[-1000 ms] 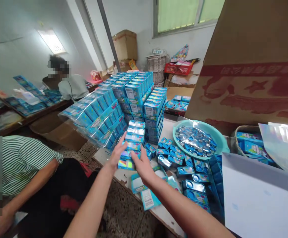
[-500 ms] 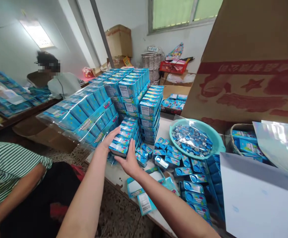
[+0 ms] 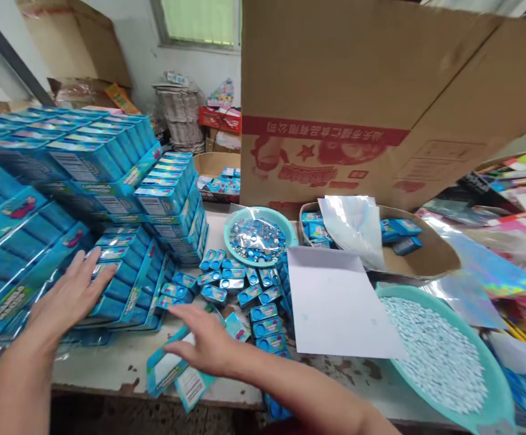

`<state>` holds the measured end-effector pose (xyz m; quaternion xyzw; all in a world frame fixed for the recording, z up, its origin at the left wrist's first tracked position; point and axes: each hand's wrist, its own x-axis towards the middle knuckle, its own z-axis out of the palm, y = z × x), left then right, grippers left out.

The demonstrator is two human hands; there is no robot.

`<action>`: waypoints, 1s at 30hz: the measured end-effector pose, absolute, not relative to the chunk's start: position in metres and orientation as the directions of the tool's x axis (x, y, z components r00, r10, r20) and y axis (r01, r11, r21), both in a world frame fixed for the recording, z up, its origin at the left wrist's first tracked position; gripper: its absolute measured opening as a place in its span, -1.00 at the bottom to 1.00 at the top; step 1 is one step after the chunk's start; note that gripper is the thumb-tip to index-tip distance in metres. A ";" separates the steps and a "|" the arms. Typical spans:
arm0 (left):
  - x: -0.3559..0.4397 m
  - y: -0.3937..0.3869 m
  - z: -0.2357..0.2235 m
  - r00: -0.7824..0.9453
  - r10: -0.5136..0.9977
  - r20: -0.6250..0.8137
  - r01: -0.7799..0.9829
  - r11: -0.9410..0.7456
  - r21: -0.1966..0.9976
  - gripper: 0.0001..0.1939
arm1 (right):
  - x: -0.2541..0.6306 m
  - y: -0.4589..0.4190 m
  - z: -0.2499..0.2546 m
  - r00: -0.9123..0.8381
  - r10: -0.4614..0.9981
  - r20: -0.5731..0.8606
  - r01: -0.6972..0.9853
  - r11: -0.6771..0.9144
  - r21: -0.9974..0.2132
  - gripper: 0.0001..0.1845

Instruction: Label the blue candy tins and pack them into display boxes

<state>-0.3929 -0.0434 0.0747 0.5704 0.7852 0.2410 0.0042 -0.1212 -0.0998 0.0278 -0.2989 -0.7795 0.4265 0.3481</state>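
Observation:
My left hand (image 3: 66,299) lies flat with fingers spread on the end of a low row of small blue tins (image 3: 122,281), set against tall stacks of blue boxes (image 3: 86,163). My right hand (image 3: 206,341) hovers open, palm down, over flat unfolded blue cartons (image 3: 172,371) at the table's front edge. It holds nothing. Loose blue tins (image 3: 240,290) lie in a heap just beyond it.
A small teal bowl (image 3: 233,220) of shiny pieces stands behind the tins. A white sheet (image 3: 339,302) lies mid-table, a large teal basin (image 3: 480,399) of white pellets at right. A big cardboard box (image 3: 357,103) rises behind. Shiny foil bags (image 3: 484,266) lie right.
The row of tins I held between both hands now rests on the table by the stacks. My right hand has let go and drawn back. The view has swung right.

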 end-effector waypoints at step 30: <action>0.067 0.073 0.035 0.451 0.880 -0.149 0.819 -0.343 0.460 -0.81 | 0.212 -0.010 -0.009 0.060 0.923 0.381 0.701 0.233 -0.674 -0.38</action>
